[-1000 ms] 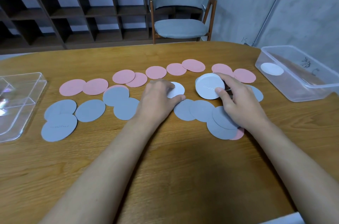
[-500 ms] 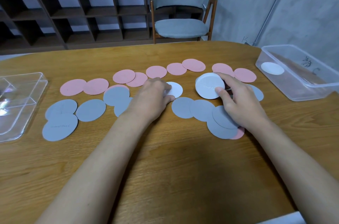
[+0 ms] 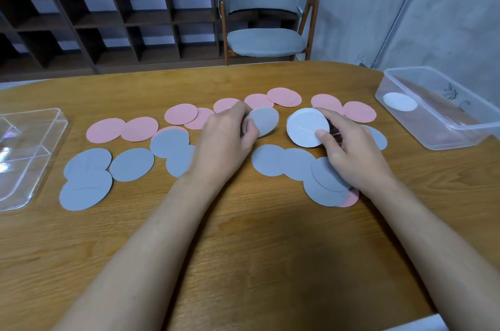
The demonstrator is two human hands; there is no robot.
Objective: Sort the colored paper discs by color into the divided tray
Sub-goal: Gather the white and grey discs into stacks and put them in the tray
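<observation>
Pink discs (image 3: 139, 129); blue-grey discs (image 3: 131, 164); white discs (image 3: 305, 127). Table (image 3: 243, 263): honey-brown wood grain. Divided tray (image 3: 54, 141), box (image 3: 438, 116): clear, colourless. Chair (image 3: 265, 42): grey upholstery, brown frame. Shelving (image 3: 130, 19): dark brown.

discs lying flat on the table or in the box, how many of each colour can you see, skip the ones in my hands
pink discs: 11
grey-blue discs: 10
white discs, in the clear box: 1
total: 22 in view; two pink ones only peek out from under grey ones
</observation>
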